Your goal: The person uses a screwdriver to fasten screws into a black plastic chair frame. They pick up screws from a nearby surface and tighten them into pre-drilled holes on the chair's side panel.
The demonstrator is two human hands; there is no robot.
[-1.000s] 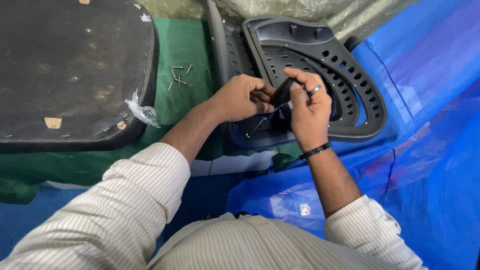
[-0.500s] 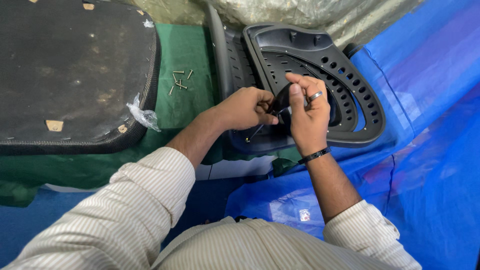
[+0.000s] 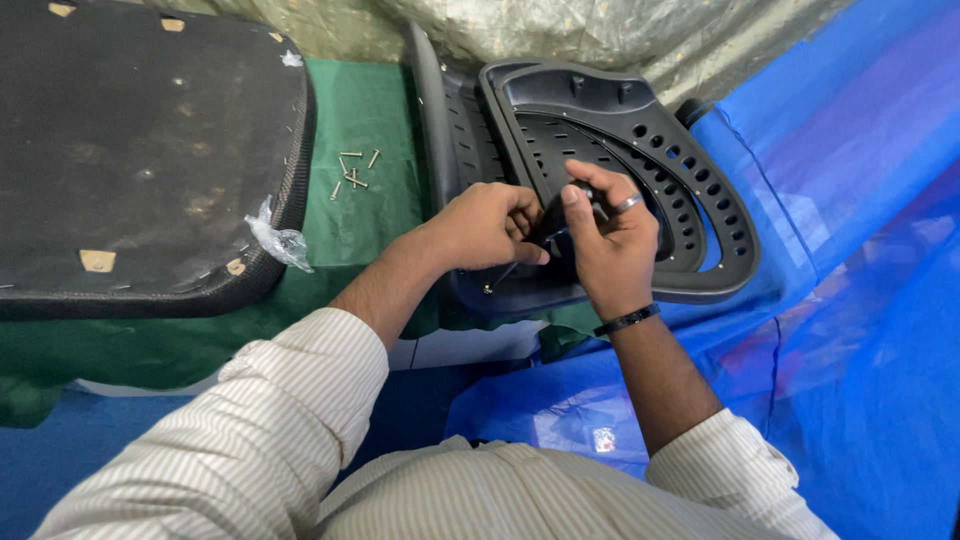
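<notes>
A black plastic chair back shell (image 3: 700,190) with rows of holes lies on the green cloth (image 3: 370,110), inner side up. My left hand (image 3: 485,225) and my right hand (image 3: 610,235) meet over its lower middle. Both close around a small black part (image 3: 553,213); a thin metal tool or rod (image 3: 503,276) sticks out below my left fingers. My right hand wears a ring and a dark wristband. What the fingers pinch is mostly hidden.
A dark upholstered seat panel (image 3: 140,150) lies upside down at the left, a scrap of clear plastic (image 3: 278,240) at its edge. Several loose screws (image 3: 350,172) rest on the green cloth. Blue plastic sheeting (image 3: 860,300) covers the right side.
Both hands stay on the small part over the shell; the fingers have shifted slightly and the camera has tilted a little.
</notes>
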